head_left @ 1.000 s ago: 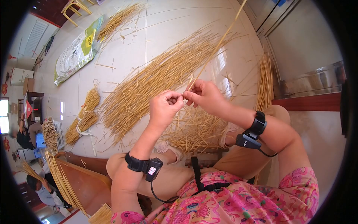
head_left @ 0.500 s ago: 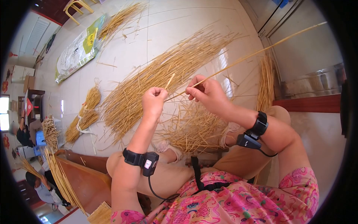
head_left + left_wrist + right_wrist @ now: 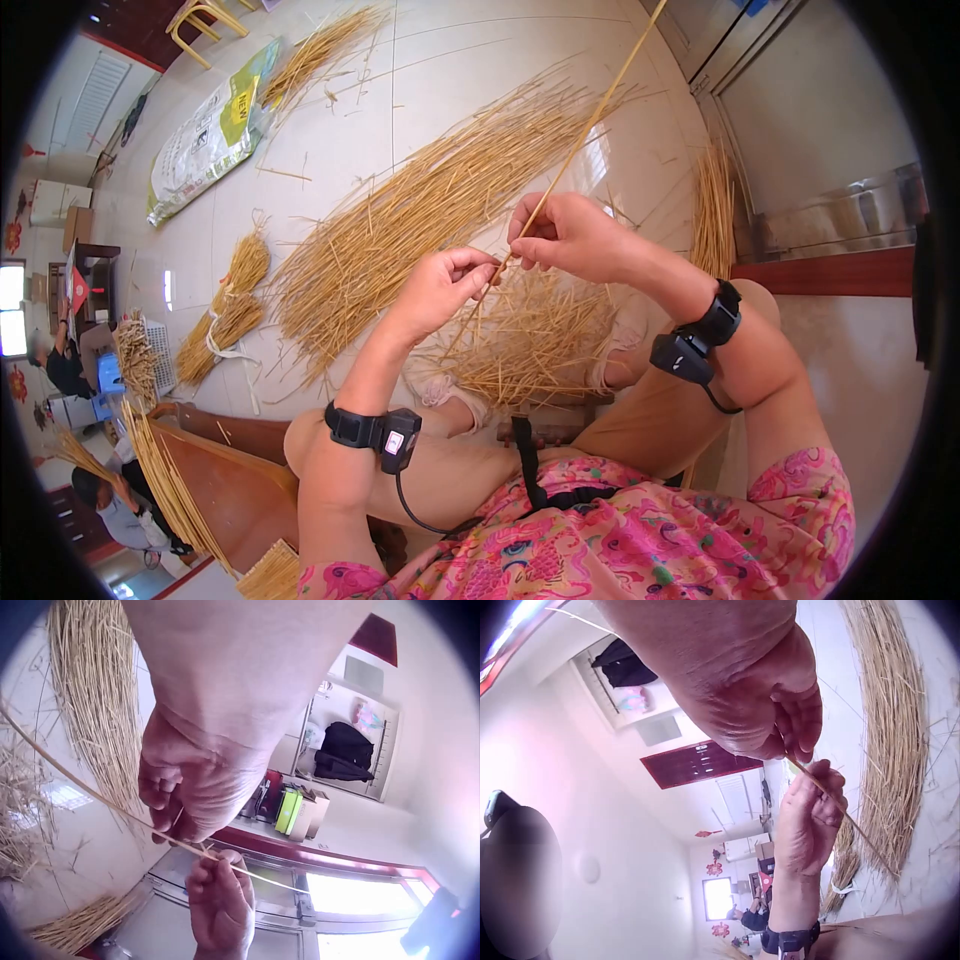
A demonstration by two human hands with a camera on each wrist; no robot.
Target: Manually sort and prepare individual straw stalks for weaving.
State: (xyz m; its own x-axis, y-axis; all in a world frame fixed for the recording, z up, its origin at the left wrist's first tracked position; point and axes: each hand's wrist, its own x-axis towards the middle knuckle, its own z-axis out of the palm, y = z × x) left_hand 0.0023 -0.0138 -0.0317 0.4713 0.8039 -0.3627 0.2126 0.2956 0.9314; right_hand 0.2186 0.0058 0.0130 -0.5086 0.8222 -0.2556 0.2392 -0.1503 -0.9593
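Observation:
A long, thin straw stalk [image 3: 585,135] slants down from the top right between both hands, its lower end reaching below the fingers over the loose straw. My right hand [image 3: 578,238] pinches it between thumb and curled fingers. Just lower on the stalk, my left hand [image 3: 442,287] has thumb and fingers drawn together on it. In the left wrist view the right hand [image 3: 221,907] grips the stalk [image 3: 127,817] close below the left fingertips. From the right wrist, the left hand [image 3: 807,825] shows curled against the stalk [image 3: 862,836].
A wide spread of straw [image 3: 430,190] covers the tiles ahead, with cut pieces [image 3: 530,340] between the feet. A tied straw bundle [image 3: 235,310] and a printed sack [image 3: 210,140] lie left. More stalks [image 3: 712,215] lean by the door. Other people sit at far left.
The hands parted and then came back together. The stalk swung down to the right and is steep again, its lower end now past the left fingers. A short end no longer sticks up from the left hand.

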